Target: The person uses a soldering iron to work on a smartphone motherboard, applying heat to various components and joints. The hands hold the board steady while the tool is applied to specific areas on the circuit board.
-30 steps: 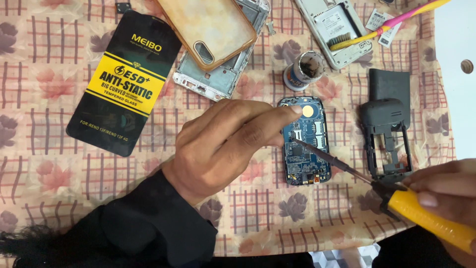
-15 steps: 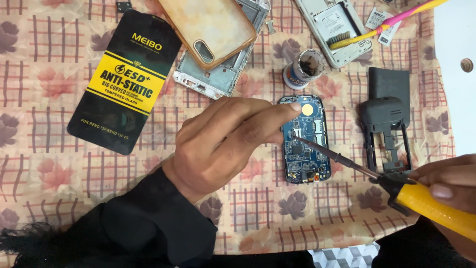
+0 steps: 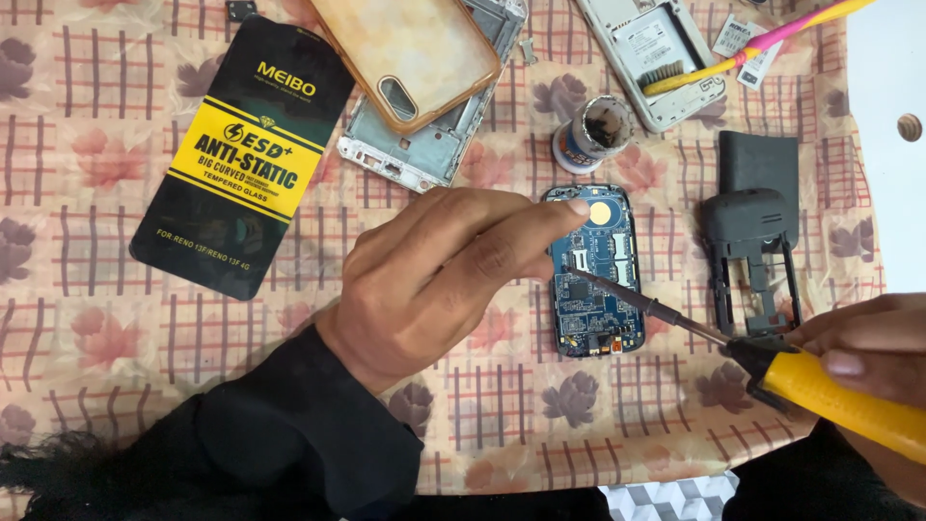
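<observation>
Checked cloth (image 3: 116, 318) – circuit board (image 3: 593, 289), black packet (image 3: 241, 154)

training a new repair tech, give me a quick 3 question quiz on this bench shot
1. True or false: the left hand rests on the blue circuit board.
2. Which hand holds the yellow-handled soldering iron? A) left B) right
3. What lies just right of the board?

Key:
1. True; a fingertip presses its top edge.
2. B, the right hand; the tip touches the board.
3. A dark grey phone frame.
</observation>
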Motion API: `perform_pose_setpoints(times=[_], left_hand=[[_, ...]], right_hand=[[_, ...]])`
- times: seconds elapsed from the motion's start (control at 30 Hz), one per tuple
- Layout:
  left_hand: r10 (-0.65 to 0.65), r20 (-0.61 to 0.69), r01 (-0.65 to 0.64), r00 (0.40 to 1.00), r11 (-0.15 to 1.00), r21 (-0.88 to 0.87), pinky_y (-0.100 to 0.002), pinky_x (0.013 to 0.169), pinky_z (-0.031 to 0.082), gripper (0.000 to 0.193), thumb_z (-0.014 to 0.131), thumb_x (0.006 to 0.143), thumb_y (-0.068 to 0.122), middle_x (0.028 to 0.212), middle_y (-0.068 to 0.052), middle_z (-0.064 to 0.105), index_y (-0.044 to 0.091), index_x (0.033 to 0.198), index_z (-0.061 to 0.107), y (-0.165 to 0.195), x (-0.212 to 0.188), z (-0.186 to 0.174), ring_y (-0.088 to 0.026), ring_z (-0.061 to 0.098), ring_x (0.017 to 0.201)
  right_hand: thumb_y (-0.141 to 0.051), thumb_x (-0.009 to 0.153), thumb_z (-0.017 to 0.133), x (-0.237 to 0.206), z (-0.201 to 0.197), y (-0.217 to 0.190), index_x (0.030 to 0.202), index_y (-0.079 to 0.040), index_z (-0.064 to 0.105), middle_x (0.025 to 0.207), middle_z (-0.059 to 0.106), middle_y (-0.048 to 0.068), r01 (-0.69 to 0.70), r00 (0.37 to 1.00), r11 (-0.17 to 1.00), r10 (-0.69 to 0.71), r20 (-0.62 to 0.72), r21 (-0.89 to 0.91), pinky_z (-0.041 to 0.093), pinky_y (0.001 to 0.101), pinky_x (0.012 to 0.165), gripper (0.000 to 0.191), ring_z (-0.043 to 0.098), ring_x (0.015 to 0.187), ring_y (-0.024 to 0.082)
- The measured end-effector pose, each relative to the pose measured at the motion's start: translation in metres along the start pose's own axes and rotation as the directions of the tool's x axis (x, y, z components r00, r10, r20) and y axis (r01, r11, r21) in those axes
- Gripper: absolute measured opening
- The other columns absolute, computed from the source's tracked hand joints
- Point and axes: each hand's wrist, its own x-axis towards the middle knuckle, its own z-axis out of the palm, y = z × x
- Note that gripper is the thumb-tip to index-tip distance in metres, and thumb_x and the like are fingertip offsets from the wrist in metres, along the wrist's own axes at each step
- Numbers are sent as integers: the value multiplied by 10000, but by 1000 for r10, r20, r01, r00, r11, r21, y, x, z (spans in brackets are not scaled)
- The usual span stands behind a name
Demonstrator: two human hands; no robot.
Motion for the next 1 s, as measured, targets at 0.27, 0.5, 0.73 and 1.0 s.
perform_pose_setpoints(times=[0.27, 0.5, 0.73, 1.0], left_hand=[[-28, -1, 28, 1000, 1000, -10, -250, 829, 640, 474, 840, 969, 18, 1116, -33, 651, 84, 1375, 605, 3, 3, -2, -154, 712, 1003], [-13, -34, 14, 999, 1000, 21, -269, 794, 638, 428, 860, 947, 10, 1103, -57, 660, 54, 1310, 637, 3, 6, -3, -178, 719, 979], [-9, -41, 10, 999, 1000, 16, -263, 798, 642, 429, 856, 944, -14, 1112, -56, 659, 45, 1305, 633, 3, 6, -4, -180, 718, 987], [-24, -18, 24, 1000, 999, 26, -278, 803, 633, 442, 858, 938, -8, 1103, -54, 651, 55, 1314, 634, 5, 6, -6, -186, 716, 985]], right_hand=[[-393, 859, 615, 44, -22, 16, 1146, 107, 587, 761, 763, 284, -52, 999, 997, 52, 7, 62, 664, 404, 431, 578, 778, 486, 327], [-351, 1010, 592, 46, -16, 25, 1224, 188, 557, 859, 744, 222, -62, 701, 898, -271, 660, 435, 660, 361, 613, 581, 751, 655, 228], [-256, 915, 638, 21, -17, 47, 1176, 106, 599, 865, 742, 252, 142, 980, 990, -144, -139, -22, 696, 395, 549, 448, 797, 620, 296], [-200, 961, 590, -1, 26, 16, 1200, 72, 611, 955, 696, 167, 231, 834, 896, -383, -397, -380, 646, 334, 714, 362, 767, 743, 232]])
